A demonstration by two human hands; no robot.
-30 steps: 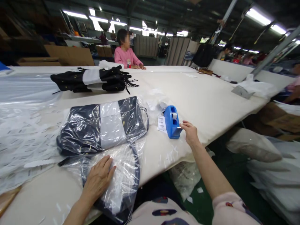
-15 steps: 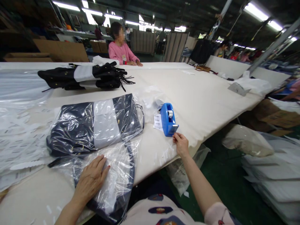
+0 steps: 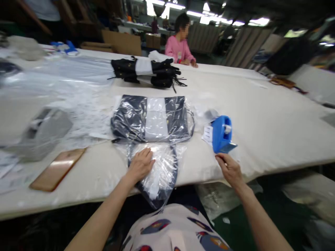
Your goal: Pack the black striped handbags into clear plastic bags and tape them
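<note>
One dark bag in clear plastic lies on the bench at the centre of the frame, one white band around its middle and one strap looping down over the near edge. Of two hands, the left hand rests on the plastic below the bag, its grip loosely spread, palm down. The right hand, right of centre, has a narrow grip, thumb and finger pinched together just below one blue tape dispenser; whether tape is between them, I cannot tell. One printed white label sheet lies beside the dispenser. At upper centre is one pile of black items with two white wraps; one person in pink is beyond. One brown phone-like slab lies at lower left, below one blurred grey object.
</note>
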